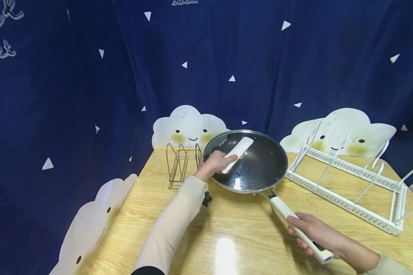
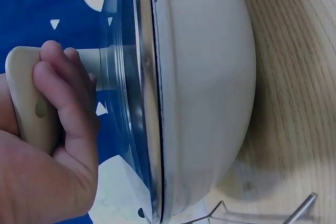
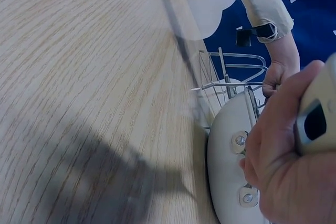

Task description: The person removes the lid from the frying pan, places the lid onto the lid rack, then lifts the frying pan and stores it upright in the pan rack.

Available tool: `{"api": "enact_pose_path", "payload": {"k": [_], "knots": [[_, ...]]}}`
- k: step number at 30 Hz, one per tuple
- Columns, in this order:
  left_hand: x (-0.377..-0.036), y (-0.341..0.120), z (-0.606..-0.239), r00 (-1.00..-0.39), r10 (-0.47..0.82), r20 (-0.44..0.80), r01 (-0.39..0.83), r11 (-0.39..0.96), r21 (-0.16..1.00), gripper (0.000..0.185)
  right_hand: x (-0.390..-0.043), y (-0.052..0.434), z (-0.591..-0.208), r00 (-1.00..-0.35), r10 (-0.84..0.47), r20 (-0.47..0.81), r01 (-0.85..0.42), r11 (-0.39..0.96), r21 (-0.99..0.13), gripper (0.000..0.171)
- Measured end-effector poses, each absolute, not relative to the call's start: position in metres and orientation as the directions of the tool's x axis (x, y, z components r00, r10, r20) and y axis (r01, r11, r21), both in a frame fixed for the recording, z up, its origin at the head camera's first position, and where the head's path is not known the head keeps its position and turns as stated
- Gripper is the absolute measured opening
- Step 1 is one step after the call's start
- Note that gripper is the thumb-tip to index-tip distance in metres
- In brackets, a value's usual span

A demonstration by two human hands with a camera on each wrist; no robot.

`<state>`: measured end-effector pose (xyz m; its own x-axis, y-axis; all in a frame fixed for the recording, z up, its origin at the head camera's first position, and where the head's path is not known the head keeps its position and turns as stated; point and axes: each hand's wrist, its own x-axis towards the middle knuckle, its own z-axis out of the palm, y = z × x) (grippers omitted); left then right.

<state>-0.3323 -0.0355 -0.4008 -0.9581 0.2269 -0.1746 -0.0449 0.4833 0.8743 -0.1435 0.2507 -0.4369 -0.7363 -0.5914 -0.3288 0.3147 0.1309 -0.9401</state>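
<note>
A deep pan (image 2: 210,77) with a cream outside stands upright near the table's far edge, covered by a glass lid (image 1: 258,164) with a metal rim. My left hand (image 1: 217,163) grips the long white knob (image 1: 240,151) on top of the lid, fingers curled round it in the left wrist view (image 2: 63,124). Lower right, my right hand (image 1: 313,231) holds the pan's long cream handle (image 1: 285,212), thumb along its top. In the right wrist view the riveted side of the pan (image 3: 231,156) shows beyond that hand. The lid sits on the pan's rim.
A small wire rack (image 1: 179,168) stands left of the pan, partly behind the left arm. To the right is a larger white rack (image 1: 347,202) with upright wire dividers. The wooden table (image 1: 241,229) ends at a dark blue curtain (image 1: 206,57) with cloud shapes.
</note>
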Motion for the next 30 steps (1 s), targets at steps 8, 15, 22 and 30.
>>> {"api": "enact_pose_path", "payload": {"k": [8, 15, 22, 30], "knots": [[-0.332, -0.038, -0.402, -0.895, 0.355, -0.269, -0.138, 0.354, 0.925, 0.032, -0.145, 0.255, -0.436, -0.721, -0.617, -0.315, 0.308, 0.121, -0.943, 0.035], [-0.334, -0.038, -0.403, -0.822, 0.451, -0.348, -0.244, 0.273, 0.931, 0.03, -0.146, 0.257, -0.436, -0.711, -0.63, -0.313, 0.312, 0.116, -0.943, 0.034], [-0.339, -0.04, -0.408, -0.778, 0.486, -0.399, -0.329, 0.226, 0.917, 0.027, -0.147, 0.256, -0.436, -0.705, -0.634, -0.318, 0.316, 0.12, -0.941, 0.035], [-0.34, -0.037, -0.411, -0.732, 0.529, -0.43, -0.439, 0.115, 0.891, 0.018, -0.145, 0.255, -0.436, -0.713, -0.623, -0.321, 0.309, 0.131, -0.942, 0.034]]}}
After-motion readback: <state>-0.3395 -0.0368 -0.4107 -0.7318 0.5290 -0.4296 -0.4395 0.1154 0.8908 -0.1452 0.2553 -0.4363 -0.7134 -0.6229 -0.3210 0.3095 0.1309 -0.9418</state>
